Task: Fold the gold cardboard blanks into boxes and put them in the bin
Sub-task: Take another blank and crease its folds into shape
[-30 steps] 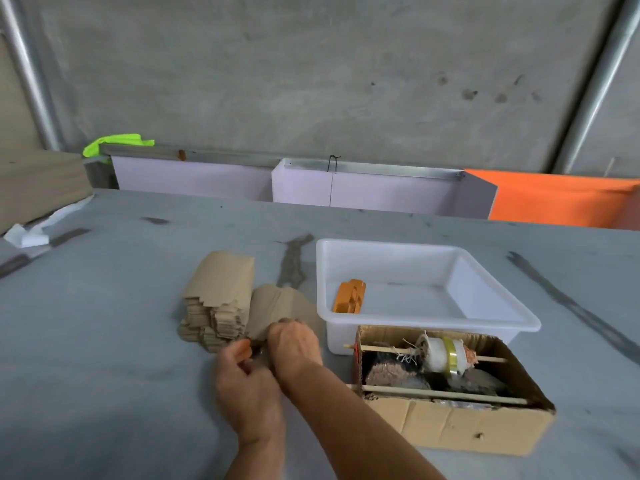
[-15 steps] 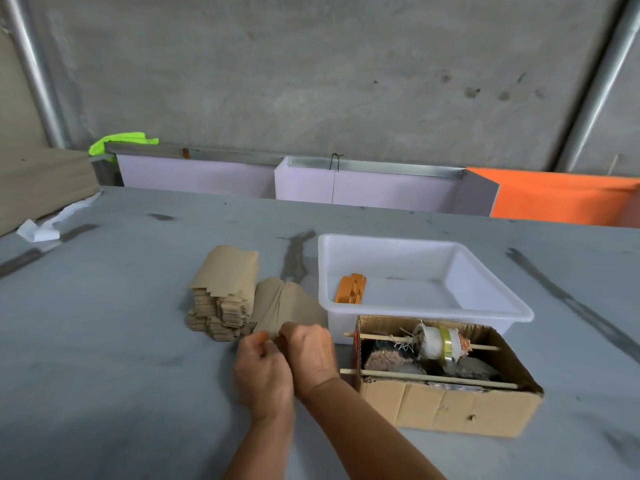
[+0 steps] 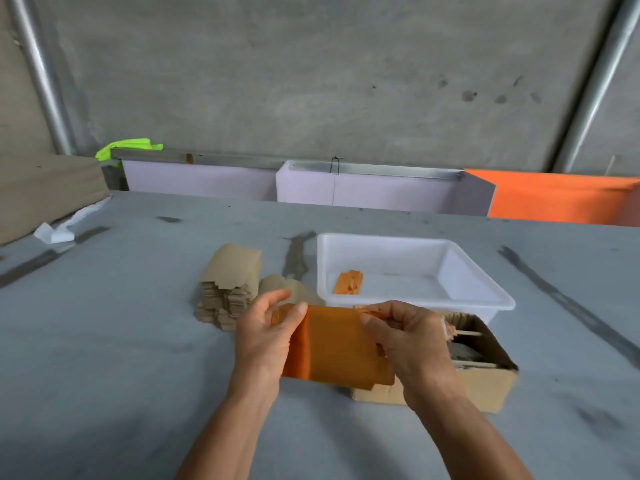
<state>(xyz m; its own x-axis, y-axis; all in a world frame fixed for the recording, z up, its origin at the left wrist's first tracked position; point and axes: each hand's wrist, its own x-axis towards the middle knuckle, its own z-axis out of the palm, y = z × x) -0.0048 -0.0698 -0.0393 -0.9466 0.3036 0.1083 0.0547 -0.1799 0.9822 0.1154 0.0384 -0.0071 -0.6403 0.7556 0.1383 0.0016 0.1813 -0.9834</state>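
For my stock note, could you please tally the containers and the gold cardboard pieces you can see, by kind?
White plastic bin: 1
Brown carton: 1
Folded gold box in the bin: 1
Gold blank held in both hands: 1
Stacks of blanks: 1, sheets uncountable
Total: 5

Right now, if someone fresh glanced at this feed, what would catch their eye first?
The gold-orange blank held up at the centre, the left hand pinching its left edge and the right hand gripping its top right corner. Behind it, the white bin holds one folded gold box. Left of the bin sits the stack of brown-backed blanks.
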